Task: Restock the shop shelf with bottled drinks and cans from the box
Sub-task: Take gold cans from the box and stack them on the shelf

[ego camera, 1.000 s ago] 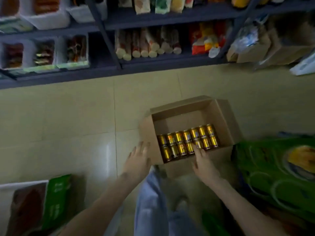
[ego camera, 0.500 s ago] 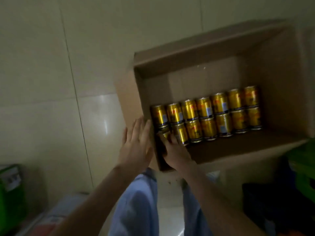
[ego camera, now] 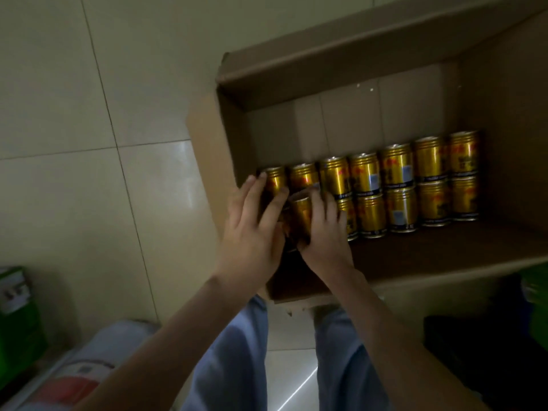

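Gold can [ego camera: 301, 215], now gripped by curled right fingers [ego camera: 318, 204], has left fingers [ego camera: 250, 197] newly pressed against it.

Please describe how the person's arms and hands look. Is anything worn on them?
The left arm and right arm are bare, with no sleeve in view. The left grip and right grip wear no gloves; no watch, ring or bracelet shows, though the picture is dim.

A can [ego camera: 301, 213] is being gripped by the right hand [ego camera: 324, 232] at the left end of the box [ego camera: 341, 57], and is being pressed from its other side by the straight-fingered left hand [ego camera: 252, 229]. Gold cans [ego camera: 397, 170] are being kept in two rows inside the box, on the floor [ego camera: 89, 114].
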The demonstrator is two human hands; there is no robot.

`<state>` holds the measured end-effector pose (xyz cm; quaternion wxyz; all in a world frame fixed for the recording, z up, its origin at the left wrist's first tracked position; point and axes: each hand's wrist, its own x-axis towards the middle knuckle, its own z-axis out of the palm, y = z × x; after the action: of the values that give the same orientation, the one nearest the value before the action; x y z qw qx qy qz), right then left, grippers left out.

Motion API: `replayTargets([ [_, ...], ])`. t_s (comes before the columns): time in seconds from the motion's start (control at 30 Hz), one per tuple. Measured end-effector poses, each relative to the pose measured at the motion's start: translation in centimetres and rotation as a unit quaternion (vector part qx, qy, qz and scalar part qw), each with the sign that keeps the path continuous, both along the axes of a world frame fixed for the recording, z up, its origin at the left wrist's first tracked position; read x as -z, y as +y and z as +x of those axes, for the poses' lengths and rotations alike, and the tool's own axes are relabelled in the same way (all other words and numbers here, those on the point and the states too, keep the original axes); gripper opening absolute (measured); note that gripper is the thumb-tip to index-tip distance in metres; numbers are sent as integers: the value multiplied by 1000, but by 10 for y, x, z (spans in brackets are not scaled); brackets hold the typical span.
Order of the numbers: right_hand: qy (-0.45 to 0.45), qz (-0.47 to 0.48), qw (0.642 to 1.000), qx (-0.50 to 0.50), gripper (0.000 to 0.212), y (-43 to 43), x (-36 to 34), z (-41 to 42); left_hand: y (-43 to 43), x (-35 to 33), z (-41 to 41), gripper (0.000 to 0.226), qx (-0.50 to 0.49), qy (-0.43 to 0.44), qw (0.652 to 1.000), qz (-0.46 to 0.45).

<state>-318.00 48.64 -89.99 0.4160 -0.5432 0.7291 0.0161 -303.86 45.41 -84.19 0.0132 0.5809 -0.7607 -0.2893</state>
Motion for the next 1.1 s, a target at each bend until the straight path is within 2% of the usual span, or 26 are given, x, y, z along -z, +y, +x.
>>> replayTargets([
  [0.07, -43, -35, 996, 68, 95, -13, -10, -17, -14, -3, -23, 51, -120, 71, 979, 150],
  [0.17, -114, -85, 982, 126, 99, -25, -20, -36, -32, 9, -56, 69, -262, 206, 866, 373],
  [0.23, -156, -106, 976, 107, 103, -29, -22, -44, -41, 23, -75, 73, -286, 274, 809, 434],
  [0.27, -190, -96, 972, 99, 108, -31, -22, -49, -44, 30, -81, 73, -298, 283, 799, 439],
  [0.37, -298, 27, 950, 86, 114, -37, -13, -78, -50, 53, -88, 65, -334, 266, 801, 419],
  [0.4, -291, 66, 952, 62, 112, -39, -8, -91, -51, 58, -87, 61, -344, 254, 803, 415],
  [0.47, -202, 97, 974, 39, 102, -43, 5, -117, -50, 70, -84, 55, -370, 228, 803, 406],
  [0.53, -69, 56, 996, 26, 92, -51, 22, -137, -49, 81, -82, 54, -398, 208, 801, 396],
  [0.6, 27, 24, 999, -18, 87, -60, 40, -145, -50, 89, -81, 52, -427, 198, 797, 378],
  [0.73, 122, 74, 983, -119, 85, -70, 77, -129, -48, 103, -77, 58, -454, 189, 795, 355],
  [0.87, 143, 63, 983, -95, 71, -75, 88, -116, -43, 109, -73, 63, -445, 172, 800, 365],
  [1.1, 140, 6, 988, -68, 76, -62, 84, -111, -32, 103, -76, 63, -436, 181, 802, 366],
])
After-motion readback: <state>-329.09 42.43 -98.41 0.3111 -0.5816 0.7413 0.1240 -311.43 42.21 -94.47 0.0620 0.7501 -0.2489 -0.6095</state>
